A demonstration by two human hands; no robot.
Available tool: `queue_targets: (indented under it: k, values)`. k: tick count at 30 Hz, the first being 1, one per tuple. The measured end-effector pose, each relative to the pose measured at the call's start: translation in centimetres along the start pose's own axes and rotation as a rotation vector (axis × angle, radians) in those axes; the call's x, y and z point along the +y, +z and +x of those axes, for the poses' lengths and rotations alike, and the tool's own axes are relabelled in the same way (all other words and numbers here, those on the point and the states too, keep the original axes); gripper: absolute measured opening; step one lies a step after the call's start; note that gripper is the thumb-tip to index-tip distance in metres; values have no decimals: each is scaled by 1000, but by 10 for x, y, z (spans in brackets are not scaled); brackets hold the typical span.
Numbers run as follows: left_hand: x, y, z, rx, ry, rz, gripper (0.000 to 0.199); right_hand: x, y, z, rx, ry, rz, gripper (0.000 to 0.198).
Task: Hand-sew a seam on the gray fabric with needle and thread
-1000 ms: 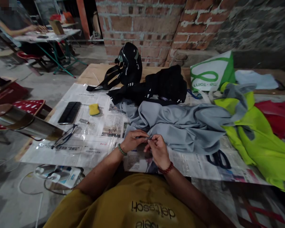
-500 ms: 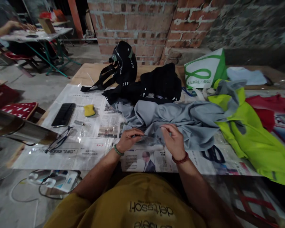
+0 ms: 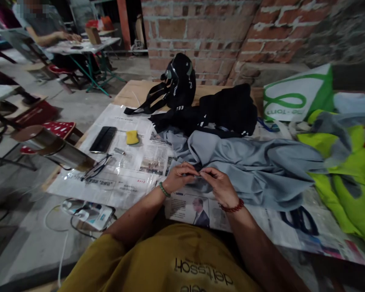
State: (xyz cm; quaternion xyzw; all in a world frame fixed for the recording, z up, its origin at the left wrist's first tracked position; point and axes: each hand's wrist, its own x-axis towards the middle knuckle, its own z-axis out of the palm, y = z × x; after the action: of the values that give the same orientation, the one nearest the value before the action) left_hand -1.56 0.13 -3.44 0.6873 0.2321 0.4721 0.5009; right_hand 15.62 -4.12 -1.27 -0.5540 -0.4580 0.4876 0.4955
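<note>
My left hand [image 3: 180,177], with a green bead bracelet, has its thumb and fingers pinched together. Facing it, my right hand [image 3: 220,185], with a red bead bracelet, is pinched too, and the fingertips of both nearly meet. Whatever lies between the fingertips is too small to make out. Both hands are over the near edge of a crumpled grey cloth garment [image 3: 240,158], which is spread on newspaper [image 3: 124,188]. Black clothing [image 3: 228,109] lies just behind the grey cloth.
Left on the table are a phone [image 3: 103,139], a yellow sponge [image 3: 132,137], a metal flask [image 3: 69,152] and glasses [image 3: 97,167]. A black bag [image 3: 182,79], a green-white bag [image 3: 295,93] and a neon yellow garment [image 3: 349,178] lie around. A dark blue strap [image 3: 301,221] sits at front right. Another person [image 3: 45,28] sits beyond.
My hands have come together from apart, the right one moving toward the left. The camera view has turned left, so the table appears shifted right.
</note>
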Motion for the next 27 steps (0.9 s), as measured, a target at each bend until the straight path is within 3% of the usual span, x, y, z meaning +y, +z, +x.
queue_targets:
  k: [7, 14, 17, 22, 27]
  values:
    - [-13, 7, 0, 6, -348, -124, 38, 16, 9, -1, 215, -92, 85, 29]
    - [-14, 4, 0, -68, -368, -185, 25, 21, 9, 8, 265, -68, 267, 33]
    - [-12, 2, -2, -129, -387, -210, 21, 15, 1, 12, 230, -52, 326, 37]
    - [-10, 2, -4, -72, -455, -365, 27, -1, -6, 5, 90, 41, 338, 44]
    - [-7, 1, -2, -23, -503, -456, 30, -14, -12, 8, -6, 82, 409, 30]
